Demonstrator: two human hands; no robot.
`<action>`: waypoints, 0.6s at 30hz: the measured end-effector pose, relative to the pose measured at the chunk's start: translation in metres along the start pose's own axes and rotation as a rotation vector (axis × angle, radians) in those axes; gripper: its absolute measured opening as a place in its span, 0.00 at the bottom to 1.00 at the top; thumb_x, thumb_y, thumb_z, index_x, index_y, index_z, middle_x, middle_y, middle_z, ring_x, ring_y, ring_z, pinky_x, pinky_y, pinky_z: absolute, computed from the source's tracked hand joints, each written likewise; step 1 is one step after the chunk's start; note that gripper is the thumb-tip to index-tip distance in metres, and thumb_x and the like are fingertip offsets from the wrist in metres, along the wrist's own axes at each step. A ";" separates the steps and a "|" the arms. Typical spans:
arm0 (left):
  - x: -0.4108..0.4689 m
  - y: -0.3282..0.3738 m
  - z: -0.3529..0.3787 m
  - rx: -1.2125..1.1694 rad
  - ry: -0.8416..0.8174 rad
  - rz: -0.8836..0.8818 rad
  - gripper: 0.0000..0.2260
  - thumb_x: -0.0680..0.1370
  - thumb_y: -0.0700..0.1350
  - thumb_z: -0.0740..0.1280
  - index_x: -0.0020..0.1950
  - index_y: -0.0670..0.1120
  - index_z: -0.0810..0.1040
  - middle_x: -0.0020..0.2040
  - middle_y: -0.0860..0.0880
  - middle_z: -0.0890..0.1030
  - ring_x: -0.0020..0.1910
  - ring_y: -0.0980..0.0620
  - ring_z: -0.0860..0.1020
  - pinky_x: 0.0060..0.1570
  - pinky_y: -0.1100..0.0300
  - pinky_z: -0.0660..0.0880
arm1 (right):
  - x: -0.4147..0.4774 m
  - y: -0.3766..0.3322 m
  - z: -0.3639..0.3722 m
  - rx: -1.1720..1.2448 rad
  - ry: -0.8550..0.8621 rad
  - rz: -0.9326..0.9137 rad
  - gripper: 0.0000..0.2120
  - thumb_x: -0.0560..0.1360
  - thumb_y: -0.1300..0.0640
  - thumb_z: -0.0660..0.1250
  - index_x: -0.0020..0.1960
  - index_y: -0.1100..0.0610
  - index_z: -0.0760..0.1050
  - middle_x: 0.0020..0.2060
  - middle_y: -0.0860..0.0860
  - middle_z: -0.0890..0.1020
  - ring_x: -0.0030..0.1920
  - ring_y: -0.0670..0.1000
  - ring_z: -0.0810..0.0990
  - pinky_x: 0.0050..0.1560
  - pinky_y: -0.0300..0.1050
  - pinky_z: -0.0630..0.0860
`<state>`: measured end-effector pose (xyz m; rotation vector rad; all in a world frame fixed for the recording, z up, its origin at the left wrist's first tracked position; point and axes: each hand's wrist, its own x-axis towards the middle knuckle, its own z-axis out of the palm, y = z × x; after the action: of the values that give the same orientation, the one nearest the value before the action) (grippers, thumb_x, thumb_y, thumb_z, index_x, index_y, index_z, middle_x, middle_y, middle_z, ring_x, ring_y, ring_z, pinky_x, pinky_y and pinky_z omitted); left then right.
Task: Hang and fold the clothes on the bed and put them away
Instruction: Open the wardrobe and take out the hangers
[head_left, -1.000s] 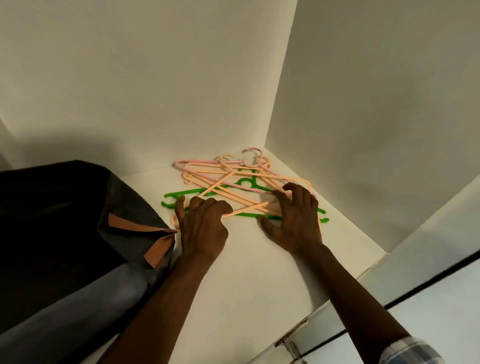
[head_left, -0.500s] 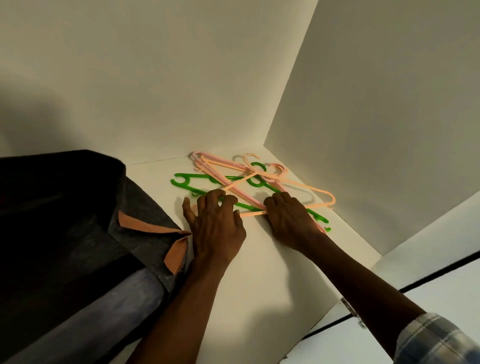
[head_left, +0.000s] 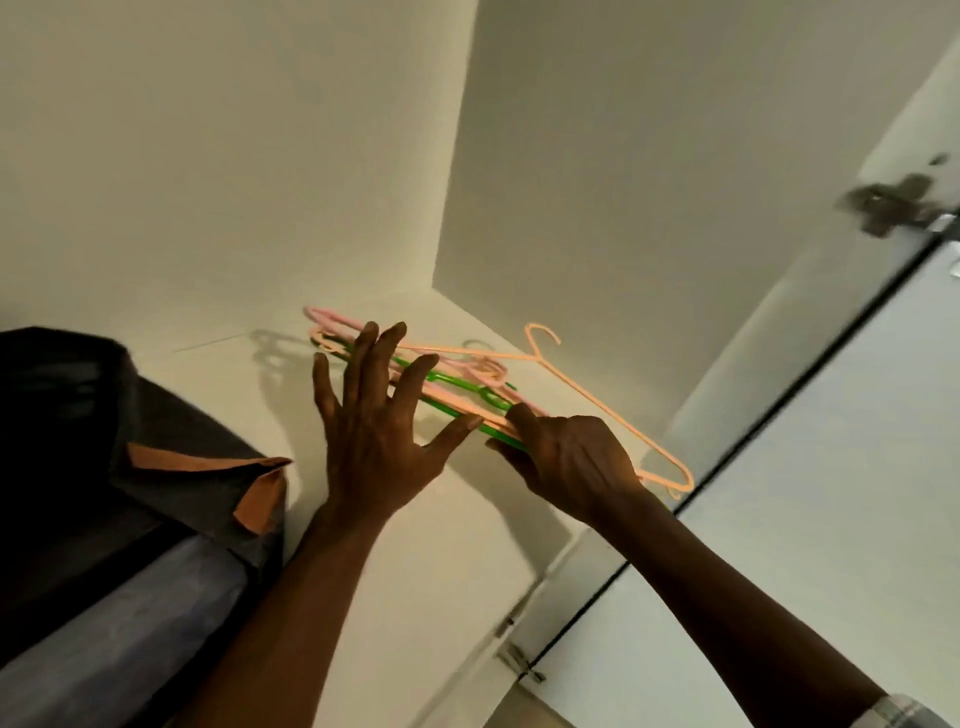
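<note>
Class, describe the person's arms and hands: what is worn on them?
The left hand and right hand are bare: no gloves, rings or watch show. The left arm is uncovered as far as the frame reaches. The right arm is uncovered up to a pale checked sleeve at the bottom corner.

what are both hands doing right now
left hand: open, fingers spread over the bunch of orange, pink and green plastic hangers
right hand: gripping that bunch

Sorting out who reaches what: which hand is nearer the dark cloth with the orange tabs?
Left. The left hand spreads just right of the dark cloth, apart from it; the right hand grips the hangers farther right.
</note>
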<state>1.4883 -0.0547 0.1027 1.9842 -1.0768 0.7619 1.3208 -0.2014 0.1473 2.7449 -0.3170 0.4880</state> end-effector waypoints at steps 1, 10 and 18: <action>0.001 0.007 -0.004 0.005 0.028 0.064 0.29 0.77 0.69 0.66 0.68 0.50 0.81 0.78 0.45 0.70 0.81 0.44 0.62 0.76 0.31 0.53 | -0.012 0.004 -0.009 -0.001 0.031 -0.003 0.19 0.82 0.40 0.55 0.52 0.54 0.76 0.28 0.51 0.80 0.22 0.59 0.76 0.23 0.44 0.65; -0.058 0.159 -0.047 0.019 0.250 0.536 0.13 0.78 0.55 0.73 0.56 0.48 0.86 0.57 0.49 0.86 0.72 0.43 0.76 0.67 0.28 0.60 | -0.229 0.023 -0.124 -0.081 0.095 0.219 0.14 0.78 0.40 0.69 0.50 0.51 0.79 0.30 0.50 0.81 0.23 0.58 0.76 0.26 0.41 0.62; -0.168 0.304 -0.054 -0.363 -0.564 0.872 0.17 0.76 0.63 0.65 0.51 0.53 0.86 0.47 0.50 0.86 0.49 0.43 0.84 0.54 0.44 0.75 | -0.473 -0.036 -0.144 -0.019 -0.293 0.601 0.19 0.84 0.39 0.57 0.60 0.54 0.73 0.38 0.54 0.84 0.34 0.62 0.82 0.31 0.48 0.66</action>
<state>1.1371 -0.0522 0.1014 1.3905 -2.3002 0.3528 0.8546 -0.0419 0.0901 2.6641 -1.2274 0.2114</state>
